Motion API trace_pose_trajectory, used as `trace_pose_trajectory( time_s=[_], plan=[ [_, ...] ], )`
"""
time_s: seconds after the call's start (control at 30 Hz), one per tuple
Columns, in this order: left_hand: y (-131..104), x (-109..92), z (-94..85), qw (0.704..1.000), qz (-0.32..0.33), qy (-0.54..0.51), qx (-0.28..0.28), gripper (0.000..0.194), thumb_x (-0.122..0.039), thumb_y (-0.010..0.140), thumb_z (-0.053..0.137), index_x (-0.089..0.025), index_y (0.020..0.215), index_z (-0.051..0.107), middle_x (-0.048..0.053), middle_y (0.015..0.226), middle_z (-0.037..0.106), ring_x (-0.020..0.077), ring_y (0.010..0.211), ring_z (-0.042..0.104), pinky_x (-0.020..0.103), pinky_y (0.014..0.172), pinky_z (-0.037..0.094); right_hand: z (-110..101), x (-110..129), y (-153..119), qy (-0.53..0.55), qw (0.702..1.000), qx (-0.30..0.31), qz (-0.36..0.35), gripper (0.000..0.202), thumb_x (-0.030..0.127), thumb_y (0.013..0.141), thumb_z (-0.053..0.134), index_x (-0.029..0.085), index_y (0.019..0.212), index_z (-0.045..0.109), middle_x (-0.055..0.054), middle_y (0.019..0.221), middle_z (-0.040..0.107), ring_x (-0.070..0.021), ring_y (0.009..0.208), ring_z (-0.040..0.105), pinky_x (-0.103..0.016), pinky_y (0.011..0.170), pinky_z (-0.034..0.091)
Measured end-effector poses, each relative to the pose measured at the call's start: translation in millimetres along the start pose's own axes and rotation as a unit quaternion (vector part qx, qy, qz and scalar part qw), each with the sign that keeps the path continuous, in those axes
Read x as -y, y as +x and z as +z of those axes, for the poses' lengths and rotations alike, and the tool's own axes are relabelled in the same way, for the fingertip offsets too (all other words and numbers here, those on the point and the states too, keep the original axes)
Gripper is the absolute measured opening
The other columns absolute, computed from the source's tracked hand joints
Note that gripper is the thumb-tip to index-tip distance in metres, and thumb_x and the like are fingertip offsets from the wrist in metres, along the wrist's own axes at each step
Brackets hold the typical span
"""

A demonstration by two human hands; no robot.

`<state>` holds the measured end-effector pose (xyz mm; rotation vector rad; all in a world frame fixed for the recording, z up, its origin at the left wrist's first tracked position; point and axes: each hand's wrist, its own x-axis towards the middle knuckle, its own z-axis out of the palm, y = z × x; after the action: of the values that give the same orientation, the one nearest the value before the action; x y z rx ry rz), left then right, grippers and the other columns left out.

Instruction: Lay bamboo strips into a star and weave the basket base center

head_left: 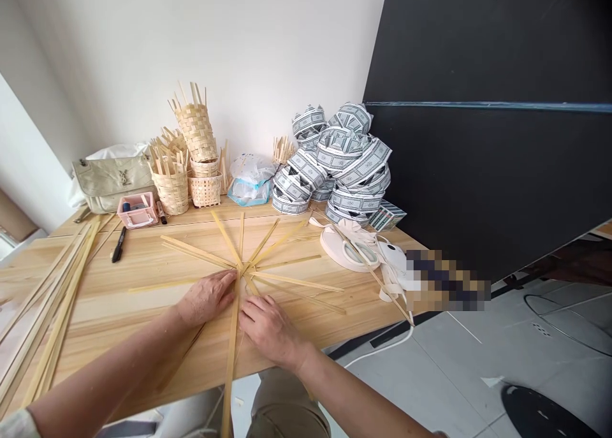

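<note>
Flat bamboo strips (299, 280) radiate like spokes from a crossing point on the wooden table. One long strip (231, 355) runs from that crossing toward my body and hangs over the table's front edge. My left hand (206, 296) is at the crossing's left, its fingers closed against the long strip. Just to the right, my right hand (270, 326) has curled fingers gripping a short yellow strip end (251, 287) below the crossing. The fingertips of both hands are partly hidden.
Loose long strips (62, 317) lie at the left, near a black marker (119, 245) and pink box (138, 211). Woven baskets (195, 129), a bag (115, 180) and stacked patterned bands (339, 160) line the back. Scissors (361, 254) and white tape rolls (335, 250) lie right.
</note>
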<state>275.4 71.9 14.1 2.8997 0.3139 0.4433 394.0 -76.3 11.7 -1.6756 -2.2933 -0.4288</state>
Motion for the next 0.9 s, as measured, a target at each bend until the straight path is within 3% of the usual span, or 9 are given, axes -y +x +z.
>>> trace_pose_trajectory(
  time_s=[0.2, 0.37, 0.5, 0.63, 0.9],
  plan=[
    [0, 1, 4.1, 1.000, 0.001, 0.016, 0.003, 0.029, -0.017, 0.080, 0.043, -0.016, 0.109, 0.045, 0.010, 0.115, 0.055, 0.0189, 0.108, 0.051, 0.032, 0.092, 0.042, -1, -4, -9, 0.044, 0.998, 0.018, 0.034, 0.011, 0.012, 0.081, 0.045, 0.016, 0.078, 0.055, -0.004, 0.082, 0.055, -0.0167, 0.084, 0.047, -0.029, 0.074, 0.039],
    [0, -2, 5.3, 1.000, -0.003, 0.024, -0.001, 0.029, -0.016, 0.078, 0.044, -0.016, 0.107, 0.047, 0.011, 0.116, 0.055, 0.0200, 0.110, 0.049, 0.033, 0.093, 0.041, -8, -8, -5, 0.110, 0.993, 0.032, 0.038, 0.019, 0.008, 0.078, 0.045, 0.016, 0.091, 0.055, -0.005, 0.097, 0.055, -0.0155, 0.090, 0.047, -0.027, 0.080, 0.039],
    [1, -3, 3.7, 1.000, -0.012, 0.013, 0.003, 0.028, -0.014, 0.077, 0.045, -0.018, 0.104, 0.049, 0.009, 0.114, 0.056, 0.0197, 0.107, 0.051, 0.033, 0.092, 0.042, -8, -27, 1, 0.109, 0.987, -0.002, 0.116, 0.031, 0.008, 0.077, 0.043, 0.015, 0.105, 0.053, -0.009, 0.114, 0.051, -0.0171, 0.105, 0.043, -0.031, 0.089, 0.036],
    [0, -1, 6.5, 1.000, -0.010, 0.013, -0.008, 0.025, -0.017, 0.078, 0.045, -0.019, 0.103, 0.050, 0.008, 0.114, 0.056, 0.0195, 0.108, 0.050, 0.033, 0.093, 0.043, -2, -41, 0, 0.082, 0.975, 0.026, 0.205, 0.024, 0.011, 0.078, 0.044, 0.017, 0.097, 0.057, -0.008, 0.108, 0.056, -0.0191, 0.104, 0.045, -0.035, 0.088, 0.036],
    [-4, -5, 13.4, 0.999, -0.018, 0.024, -0.037, 0.030, -0.017, 0.081, 0.040, -0.016, 0.110, 0.047, 0.011, 0.118, 0.052, 0.0217, 0.112, 0.047, 0.038, 0.095, 0.040, 3, -35, -7, 0.080, 0.970, 0.038, 0.227, 0.026, 0.015, 0.084, 0.040, 0.019, 0.104, 0.055, -0.007, 0.117, 0.053, -0.0192, 0.106, 0.044, -0.034, 0.087, 0.036]
  ],
)
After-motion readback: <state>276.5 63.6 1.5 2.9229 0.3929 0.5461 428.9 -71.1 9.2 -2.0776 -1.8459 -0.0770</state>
